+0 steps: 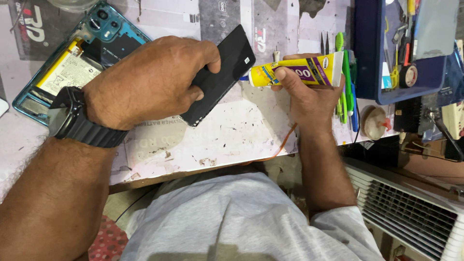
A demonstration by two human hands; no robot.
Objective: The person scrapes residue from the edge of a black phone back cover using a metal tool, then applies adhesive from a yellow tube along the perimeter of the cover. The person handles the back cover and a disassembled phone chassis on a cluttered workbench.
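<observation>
Pinching black panel (pixel 220 72) in left hand (pixel 150 82) fingertips (glue tube (pixel 302 70) nozzle touching)

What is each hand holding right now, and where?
Left hand grips the black phone panel by its lower half; right hand holds the yellow glue tube around its body.

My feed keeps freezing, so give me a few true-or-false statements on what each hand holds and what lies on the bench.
1. The left hand holds a black phone panel. True.
2. The right hand holds a screwdriver. False: it holds a yellow glue tube.
3. The tube's tip points toward the panel's edge. True.
4. The opened phone lies right of the tube. False: it lies at far left, behind the left wrist.
5. A black watch is on the left wrist. True.
</observation>
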